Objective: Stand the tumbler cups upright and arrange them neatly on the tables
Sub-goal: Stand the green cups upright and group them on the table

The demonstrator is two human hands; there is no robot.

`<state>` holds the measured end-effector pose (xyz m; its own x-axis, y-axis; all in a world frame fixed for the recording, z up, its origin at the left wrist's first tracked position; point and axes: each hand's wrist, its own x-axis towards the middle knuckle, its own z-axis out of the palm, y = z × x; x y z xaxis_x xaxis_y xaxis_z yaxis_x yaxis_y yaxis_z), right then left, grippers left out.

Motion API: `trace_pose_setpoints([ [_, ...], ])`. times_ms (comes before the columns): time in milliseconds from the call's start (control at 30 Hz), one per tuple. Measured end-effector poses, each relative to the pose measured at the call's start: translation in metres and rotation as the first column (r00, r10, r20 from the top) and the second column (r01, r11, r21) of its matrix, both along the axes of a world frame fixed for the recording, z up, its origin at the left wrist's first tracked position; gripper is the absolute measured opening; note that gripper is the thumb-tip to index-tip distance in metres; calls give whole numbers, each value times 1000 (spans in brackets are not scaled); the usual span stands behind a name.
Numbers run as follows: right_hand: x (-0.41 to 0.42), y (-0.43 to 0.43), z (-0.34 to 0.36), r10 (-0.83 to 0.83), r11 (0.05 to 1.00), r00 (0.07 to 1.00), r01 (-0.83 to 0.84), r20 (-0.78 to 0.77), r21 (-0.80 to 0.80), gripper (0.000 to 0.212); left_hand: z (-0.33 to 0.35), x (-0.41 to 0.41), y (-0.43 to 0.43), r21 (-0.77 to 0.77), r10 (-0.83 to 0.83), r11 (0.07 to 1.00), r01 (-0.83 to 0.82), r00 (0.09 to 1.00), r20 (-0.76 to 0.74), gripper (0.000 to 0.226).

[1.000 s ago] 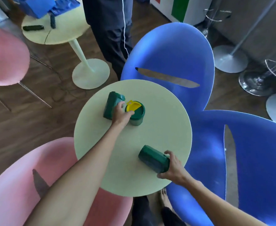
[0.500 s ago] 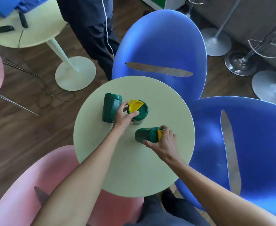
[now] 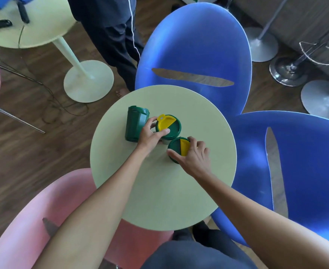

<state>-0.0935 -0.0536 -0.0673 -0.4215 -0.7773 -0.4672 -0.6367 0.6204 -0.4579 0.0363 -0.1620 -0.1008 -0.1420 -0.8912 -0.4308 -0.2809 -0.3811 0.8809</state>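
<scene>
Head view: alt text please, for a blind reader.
Two bare hands on a round pale-green table: the left hand and right hand each grip an upright green tumbler, while a third tumbler lies on its side. Blue and pink chairs surround it.

Three tumbler cups sit close together on the round table [image 3: 179, 200]. The lying cup [image 3: 135, 124] is on the left. The middle cup [image 3: 169, 126] stands just beside it. The third cup [image 3: 178, 147] stands in front, to the right, nearly touching the middle cup.
</scene>
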Motion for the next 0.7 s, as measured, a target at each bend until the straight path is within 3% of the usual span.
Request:
trace_pose_setpoints([
  [100, -9, 2, -1, -41, 996, 987, 53, 157, -76, 69, -2, 2, -1, 28, -12, 1000, 13, 1000, -6, 61],
  [200, -16, 0, 1, -64, 993, 976, 84, 208, -88, 57, -1, 3, -1, 34, -20, 999, 20, 1000, -3, 62],
  [700, -19, -1, -3, -207, 978, 934, 201, 292, 52, 63, 0, 3, 0, 66, -20, 998, 19, 1000, 18, 71],
])
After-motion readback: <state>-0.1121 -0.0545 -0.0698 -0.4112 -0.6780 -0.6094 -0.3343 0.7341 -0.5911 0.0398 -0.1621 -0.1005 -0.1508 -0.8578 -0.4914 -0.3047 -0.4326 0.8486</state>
